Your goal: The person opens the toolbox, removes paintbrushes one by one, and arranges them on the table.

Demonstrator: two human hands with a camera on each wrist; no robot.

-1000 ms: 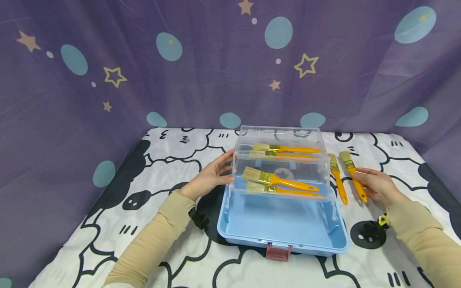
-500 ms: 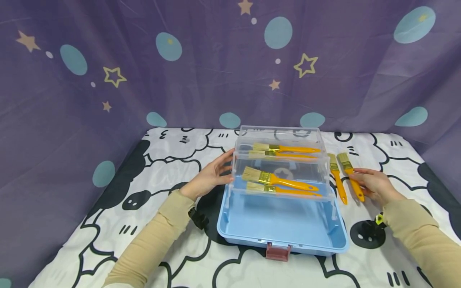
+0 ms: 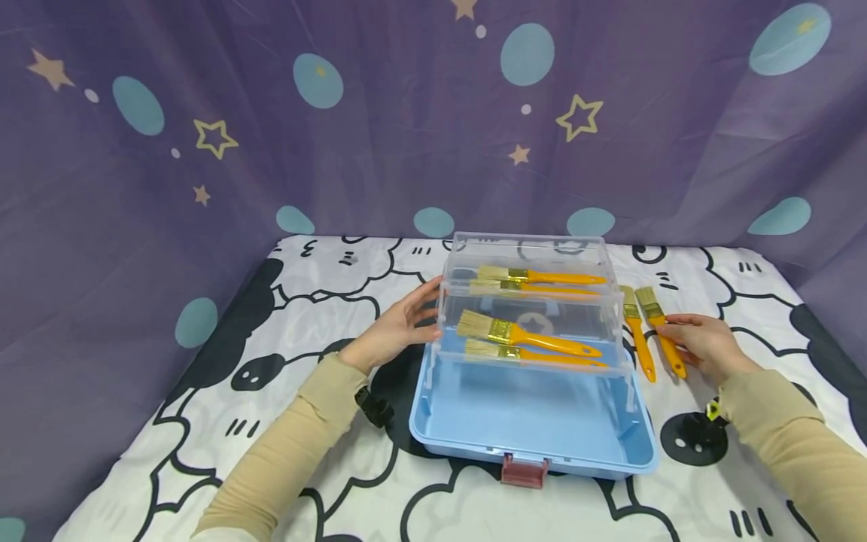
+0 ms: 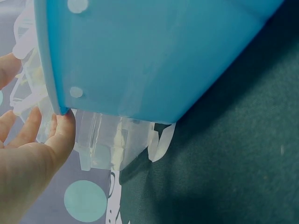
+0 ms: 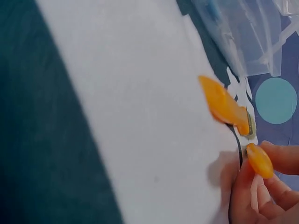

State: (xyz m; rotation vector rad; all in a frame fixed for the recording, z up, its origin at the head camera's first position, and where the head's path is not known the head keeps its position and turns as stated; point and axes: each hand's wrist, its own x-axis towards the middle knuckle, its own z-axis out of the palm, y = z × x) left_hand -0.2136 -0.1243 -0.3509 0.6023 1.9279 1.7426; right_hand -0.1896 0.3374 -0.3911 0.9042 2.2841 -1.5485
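In the head view, a light blue toolbox (image 3: 528, 410) stands with its clear stepped trays (image 3: 582, 316) raised at the back. My left hand (image 3: 389, 331) rests against the left side of the box and trays, fingers extended; in the left wrist view its thumb (image 4: 64, 133) touches the blue rim. To the right of the box, my right hand (image 3: 707, 345) pinches the orange handle of a flat paintbrush (image 3: 668, 351), bristles pointing away. Just left of it lies another paintbrush (image 3: 640, 346) on the cloth. The right wrist view shows the pinched handle end (image 5: 260, 162) close up.
Two paintbrushes, one of them a front paintbrush (image 3: 549, 343), lie in the lower tray, and two more, including a back paintbrush (image 3: 558, 278), lie higher up. A reddish latch (image 3: 524, 473) hangs at the box front. Behind the cartoon-print cloth (image 3: 325, 275) hangs a purple curtain (image 3: 406, 143).
My right hand has shifted slightly left with the paintbrush, bringing it nearer the one beside it. The left hand stays against the box. The head view has tilted a little.
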